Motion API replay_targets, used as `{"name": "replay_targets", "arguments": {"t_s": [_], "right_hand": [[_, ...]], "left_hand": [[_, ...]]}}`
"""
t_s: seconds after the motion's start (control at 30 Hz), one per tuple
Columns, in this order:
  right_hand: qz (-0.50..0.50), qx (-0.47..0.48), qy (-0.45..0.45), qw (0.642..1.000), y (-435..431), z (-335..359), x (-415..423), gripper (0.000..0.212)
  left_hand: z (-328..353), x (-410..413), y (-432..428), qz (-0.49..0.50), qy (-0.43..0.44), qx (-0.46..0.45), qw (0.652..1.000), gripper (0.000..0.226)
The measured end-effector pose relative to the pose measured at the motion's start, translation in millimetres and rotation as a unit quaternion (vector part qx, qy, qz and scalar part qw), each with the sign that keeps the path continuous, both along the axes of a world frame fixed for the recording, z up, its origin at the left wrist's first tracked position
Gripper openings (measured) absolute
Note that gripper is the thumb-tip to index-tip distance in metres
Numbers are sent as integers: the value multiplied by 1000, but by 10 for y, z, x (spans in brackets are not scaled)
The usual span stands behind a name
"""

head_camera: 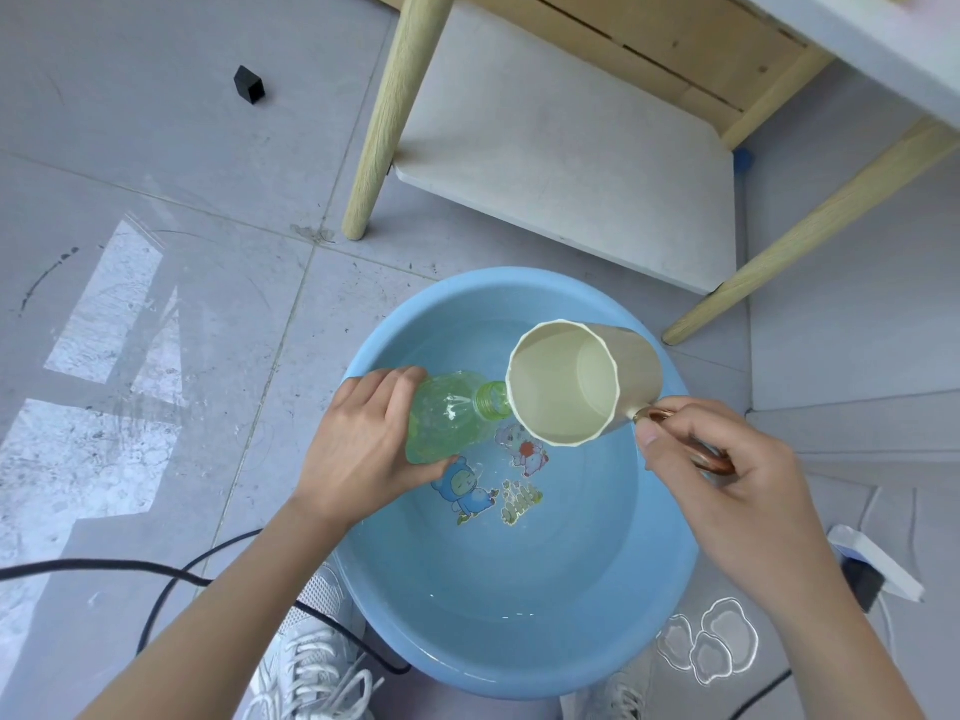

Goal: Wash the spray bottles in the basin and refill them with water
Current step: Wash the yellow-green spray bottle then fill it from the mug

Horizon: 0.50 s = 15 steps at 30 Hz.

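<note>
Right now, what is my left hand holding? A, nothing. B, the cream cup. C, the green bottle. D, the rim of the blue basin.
C: the left hand grips the green bottle over the basin, while the right hand holds the cup by its handle.

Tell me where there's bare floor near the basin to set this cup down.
Left of the basin, the floor is bare between its rim, the table leg and the black cable. The table's lower shelf beyond the basin is bare too. Crowded: right of the basin, a white device and puddles; the near side, shoes.
</note>
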State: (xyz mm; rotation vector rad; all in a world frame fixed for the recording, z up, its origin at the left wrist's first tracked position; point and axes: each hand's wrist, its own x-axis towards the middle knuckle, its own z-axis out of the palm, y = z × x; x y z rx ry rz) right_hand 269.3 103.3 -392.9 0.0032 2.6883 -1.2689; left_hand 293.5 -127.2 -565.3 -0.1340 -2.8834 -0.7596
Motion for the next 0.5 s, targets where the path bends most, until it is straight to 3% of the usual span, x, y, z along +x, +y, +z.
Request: {"name": "replay_targets", "arguments": {"t_s": [0.5], "right_hand": [[11,10,14,1000,0,-6,2,24]], "left_hand": [[8,0,-1,-1,-8,-6,1000,75]]}}
